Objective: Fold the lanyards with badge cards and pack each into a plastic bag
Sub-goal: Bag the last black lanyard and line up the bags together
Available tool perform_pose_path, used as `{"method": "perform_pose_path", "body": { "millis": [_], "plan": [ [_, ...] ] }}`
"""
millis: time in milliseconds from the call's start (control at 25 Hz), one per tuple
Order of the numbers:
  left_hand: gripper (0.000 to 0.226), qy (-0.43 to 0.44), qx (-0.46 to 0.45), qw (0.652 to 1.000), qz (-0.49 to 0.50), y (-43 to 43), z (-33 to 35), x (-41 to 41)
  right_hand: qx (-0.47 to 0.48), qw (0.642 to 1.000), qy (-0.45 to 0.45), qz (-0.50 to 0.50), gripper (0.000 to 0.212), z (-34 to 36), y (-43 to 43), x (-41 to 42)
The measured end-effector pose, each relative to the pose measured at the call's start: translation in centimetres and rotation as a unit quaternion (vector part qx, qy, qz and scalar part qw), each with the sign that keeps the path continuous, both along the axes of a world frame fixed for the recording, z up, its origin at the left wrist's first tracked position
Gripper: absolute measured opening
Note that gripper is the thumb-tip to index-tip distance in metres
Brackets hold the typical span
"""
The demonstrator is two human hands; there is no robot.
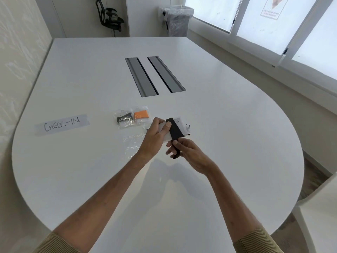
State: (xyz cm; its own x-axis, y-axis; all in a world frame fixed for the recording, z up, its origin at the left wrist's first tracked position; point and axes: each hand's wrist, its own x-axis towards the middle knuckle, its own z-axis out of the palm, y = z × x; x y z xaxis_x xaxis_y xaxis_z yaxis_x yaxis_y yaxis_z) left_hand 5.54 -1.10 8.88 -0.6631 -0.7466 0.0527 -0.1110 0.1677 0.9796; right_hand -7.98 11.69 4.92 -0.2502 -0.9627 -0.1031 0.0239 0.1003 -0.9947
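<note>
We count two packed bags on the surface (228,128), just left of the hands: one (124,119) with a black lanyard, one (141,115) with an orange lanyard. One empty bag (132,145) lies nearer. Above the surface, our left hand (155,137) grips one white card (178,122), thumb on top. Our right hand (187,152) pinches the single black strap (175,131) wound across it. Further left lies one "CHECK-IN" label (63,124); two grey slots (141,76) sit far.

Legible text: one label.
I read "CHECK-IN", handwritten in black capitals, on a tape strip (62,124) stuck to the table (228,136); red print on the window sign (271,8) is too blurred to read.
</note>
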Motion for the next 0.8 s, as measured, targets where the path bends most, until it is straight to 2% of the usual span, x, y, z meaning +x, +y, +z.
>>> {"method": "perform_pose_path", "body": {
  "millis": [200,400,600,720,800],
  "plan": [
    [0.025,-0.004,-0.027,0.996,0.09,-0.7,-1.2,-0.3,0.032,0.998,0.05,-0.02,0.036,1.8,-0.6,1.3],
    [0.025,0.002,-0.08,0.989,0.124,-0.8,-1.7,0.4,0.057,0.998,0.006,-0.038,0.038,2.9,-1.1,2.0],
    [0.017,-0.034,-0.182,0.981,0.06,-0.2,-2.6,1.6,0.07,0.994,-0.06,-0.055,0.033,3.6,-1.4,1.8],
    [0.011,-0.051,-0.176,0.983,-0.004,0.2,-3.5,2.1,0.083,0.99,-0.083,-0.082,0.03,3.7,-1.5,1.4],
    [0.015,-0.053,-0.176,0.982,-0.044,0.6,-3.9,2.4,0.093,0.989,-0.078,-0.088,0.032,3.8,-1.4,1.0]
  ]
}}
